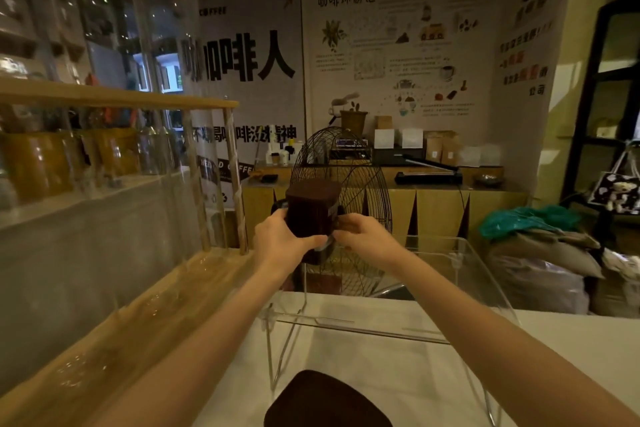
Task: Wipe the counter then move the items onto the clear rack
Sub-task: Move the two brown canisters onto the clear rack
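A dark brown box-shaped container (313, 211) is held upright above the clear rack (460, 284). The rack stands on the white bench (571, 340). A second dark brown item (325, 402) lies on the bench below it.

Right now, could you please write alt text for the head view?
Both hands, left hand and right hand, hold a dark brown box above the top of a clear rack standing on a white counter. A black wire fan stands behind, before a wall of coffee posters.
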`<act>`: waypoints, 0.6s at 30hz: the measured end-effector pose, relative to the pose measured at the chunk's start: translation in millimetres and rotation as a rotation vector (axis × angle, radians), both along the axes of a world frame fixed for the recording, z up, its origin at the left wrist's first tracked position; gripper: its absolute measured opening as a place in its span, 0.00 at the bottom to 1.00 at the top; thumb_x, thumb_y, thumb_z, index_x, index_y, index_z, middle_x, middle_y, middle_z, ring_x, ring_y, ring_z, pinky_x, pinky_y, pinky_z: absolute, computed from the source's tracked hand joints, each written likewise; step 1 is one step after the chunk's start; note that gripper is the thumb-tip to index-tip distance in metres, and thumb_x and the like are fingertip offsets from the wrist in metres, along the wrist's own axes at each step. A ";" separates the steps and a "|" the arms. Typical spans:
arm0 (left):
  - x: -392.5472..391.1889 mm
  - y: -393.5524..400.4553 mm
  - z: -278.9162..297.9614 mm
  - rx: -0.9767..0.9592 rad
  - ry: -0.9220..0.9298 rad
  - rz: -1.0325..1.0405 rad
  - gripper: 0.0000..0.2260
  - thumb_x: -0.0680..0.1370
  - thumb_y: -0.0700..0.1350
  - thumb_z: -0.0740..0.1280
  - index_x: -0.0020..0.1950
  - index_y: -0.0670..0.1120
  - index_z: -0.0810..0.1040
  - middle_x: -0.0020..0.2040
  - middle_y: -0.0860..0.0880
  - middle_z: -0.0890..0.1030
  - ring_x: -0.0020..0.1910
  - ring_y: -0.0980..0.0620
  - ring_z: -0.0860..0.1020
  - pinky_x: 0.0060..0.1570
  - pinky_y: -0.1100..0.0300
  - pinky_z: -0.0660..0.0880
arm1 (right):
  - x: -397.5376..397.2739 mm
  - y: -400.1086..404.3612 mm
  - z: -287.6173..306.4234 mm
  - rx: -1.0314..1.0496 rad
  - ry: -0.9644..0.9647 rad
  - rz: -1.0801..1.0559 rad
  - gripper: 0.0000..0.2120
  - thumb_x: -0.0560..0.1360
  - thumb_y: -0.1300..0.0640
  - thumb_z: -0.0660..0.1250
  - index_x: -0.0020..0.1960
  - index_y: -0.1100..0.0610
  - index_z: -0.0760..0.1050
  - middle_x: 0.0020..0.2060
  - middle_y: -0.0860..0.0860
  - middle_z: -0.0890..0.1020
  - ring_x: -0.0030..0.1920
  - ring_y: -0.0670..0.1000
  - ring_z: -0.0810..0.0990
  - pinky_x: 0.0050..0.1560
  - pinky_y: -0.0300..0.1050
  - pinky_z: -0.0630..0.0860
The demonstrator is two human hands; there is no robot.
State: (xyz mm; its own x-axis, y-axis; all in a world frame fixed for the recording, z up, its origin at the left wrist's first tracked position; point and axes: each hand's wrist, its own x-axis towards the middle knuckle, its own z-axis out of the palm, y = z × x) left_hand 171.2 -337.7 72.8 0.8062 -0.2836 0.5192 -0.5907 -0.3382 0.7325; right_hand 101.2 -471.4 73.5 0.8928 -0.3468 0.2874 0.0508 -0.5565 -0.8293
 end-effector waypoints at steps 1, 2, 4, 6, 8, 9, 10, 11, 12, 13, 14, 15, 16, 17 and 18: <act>1.7 -1.5 -1.8 0.002 0.011 0.008 0.28 0.58 0.51 0.78 0.54 0.43 0.76 0.52 0.43 0.82 0.51 0.47 0.79 0.49 0.52 0.78 | 1.2 0.3 -2.3 -0.008 0.002 0.006 0.18 0.75 0.60 0.62 0.65 0.59 0.68 0.61 0.55 0.76 0.57 0.49 0.74 0.56 0.43 0.72; 2.9 -2.4 -3.4 0.002 0.019 0.012 0.28 0.59 0.51 0.78 0.54 0.42 0.76 0.52 0.43 0.82 0.51 0.47 0.79 0.50 0.51 0.78 | 2.5 0.4 -4.5 -0.011 0.002 0.010 0.19 0.75 0.60 0.62 0.65 0.59 0.68 0.61 0.55 0.76 0.57 0.49 0.74 0.55 0.41 0.71; 3.8 -3.3 -5.9 0.006 0.017 0.018 0.28 0.59 0.51 0.78 0.55 0.42 0.76 0.52 0.43 0.82 0.51 0.47 0.79 0.49 0.51 0.79 | 3.5 0.4 -8.3 -0.014 0.005 0.010 0.19 0.74 0.62 0.62 0.65 0.59 0.67 0.62 0.56 0.76 0.61 0.52 0.74 0.57 0.42 0.70; 3.3 -4.3 -7.4 0.020 0.006 0.027 0.28 0.60 0.52 0.77 0.55 0.43 0.76 0.52 0.44 0.82 0.50 0.47 0.79 0.47 0.53 0.78 | 3.2 0.4 -10.3 -0.007 0.008 0.010 0.20 0.74 0.64 0.62 0.66 0.60 0.66 0.62 0.57 0.75 0.62 0.54 0.73 0.60 0.44 0.70; 2.4 -4.8 -8.2 0.027 0.007 0.032 0.27 0.60 0.52 0.77 0.55 0.43 0.75 0.52 0.44 0.82 0.50 0.47 0.79 0.46 0.54 0.77 | 2.8 0.5 -11.6 -0.006 0.008 0.019 0.21 0.74 0.66 0.62 0.66 0.60 0.65 0.63 0.57 0.75 0.63 0.54 0.73 0.63 0.46 0.70; 2.1 -4.6 -8.4 0.028 0.009 0.034 0.27 0.61 0.52 0.77 0.55 0.43 0.75 0.52 0.44 0.82 0.51 0.47 0.79 0.46 0.54 0.77 | 2.7 0.6 -12.2 -0.010 0.010 0.024 0.22 0.74 0.66 0.62 0.67 0.60 0.65 0.64 0.57 0.75 0.63 0.54 0.73 0.63 0.46 0.70; 1.9 -4.0 -8.9 0.032 0.011 0.035 0.27 0.61 0.52 0.77 0.55 0.43 0.74 0.52 0.44 0.82 0.51 0.47 0.79 0.46 0.54 0.77 | 2.5 1.0 -12.9 -0.013 0.014 0.027 0.23 0.74 0.66 0.62 0.67 0.60 0.64 0.64 0.57 0.74 0.64 0.54 0.73 0.63 0.45 0.70; 1.8 -3.3 -9.5 0.040 0.011 0.038 0.27 0.61 0.52 0.77 0.55 0.43 0.74 0.53 0.44 0.81 0.51 0.47 0.79 0.47 0.53 0.78 | 2.3 1.5 -13.7 -0.019 0.018 0.028 0.23 0.74 0.66 0.62 0.68 0.60 0.64 0.64 0.57 0.74 0.64 0.53 0.72 0.62 0.44 0.70; 1.8 -2.3 -10.2 0.054 0.009 0.042 0.28 0.61 0.53 0.77 0.55 0.43 0.73 0.53 0.44 0.81 0.51 0.46 0.79 0.47 0.52 0.78 | 2.2 2.0 -14.4 -0.029 0.022 0.027 0.23 0.74 0.66 0.62 0.68 0.60 0.64 0.65 0.57 0.74 0.64 0.53 0.72 0.62 0.43 0.69; 1.8 -1.5 -10.8 0.074 0.007 0.048 0.28 0.61 0.53 0.76 0.55 0.43 0.73 0.53 0.44 0.81 0.52 0.46 0.79 0.47 0.51 0.79 | 2.0 2.6 -15.1 -0.045 0.027 0.024 0.23 0.74 0.66 0.62 0.68 0.60 0.63 0.65 0.57 0.74 0.64 0.53 0.72 0.61 0.42 0.69; 2.0 -0.9 -11.2 0.099 0.004 0.052 0.29 0.61 0.54 0.76 0.55 0.43 0.72 0.53 0.43 0.81 0.52 0.45 0.78 0.47 0.49 0.79 | 1.7 3.4 -15.4 -0.068 0.031 0.020 0.23 0.74 0.65 0.62 0.68 0.59 0.63 0.64 0.56 0.74 0.64 0.53 0.72 0.60 0.42 0.69; 2.6 -0.9 -11.2 0.124 0.001 0.054 0.29 0.61 0.54 0.76 0.56 0.42 0.71 0.54 0.43 0.80 0.52 0.45 0.78 0.48 0.48 0.79 | 1.2 4.5 -15.8 -0.097 0.036 0.017 0.22 0.74 0.65 0.62 0.67 0.59 0.64 0.64 0.56 0.74 0.64 0.53 0.73 0.60 0.42 0.69; 3.3 -0.8 -11.2 0.147 0.001 0.055 0.30 0.62 0.54 0.75 0.56 0.42 0.71 0.54 0.43 0.80 0.52 0.44 0.78 0.47 0.47 0.79 | 1.0 5.7 -16.2 -0.133 0.043 0.015 0.21 0.74 0.64 0.62 0.66 0.58 0.65 0.63 0.56 0.75 0.63 0.54 0.73 0.60 0.43 0.70; 3.7 -1.0 -10.6 0.167 0.003 0.055 0.30 0.62 0.55 0.75 0.57 0.42 0.70 0.54 0.42 0.79 0.52 0.44 0.78 0.47 0.47 0.79 | 0.6 7.0 -17.0 -0.178 0.056 0.010 0.20 0.74 0.62 0.62 0.65 0.57 0.66 0.62 0.56 0.76 0.62 0.54 0.74 0.59 0.44 0.71; 3.6 -0.9 -10.4 0.185 0.004 0.054 0.31 0.62 0.55 0.75 0.57 0.41 0.69 0.54 0.42 0.79 0.52 0.44 0.78 0.46 0.47 0.79 | 0.1 8.6 -18.1 -0.234 0.075 0.000 0.19 0.74 0.61 0.62 0.65 0.56 0.67 0.61 0.55 0.76 0.61 0.55 0.74 0.58 0.46 0.72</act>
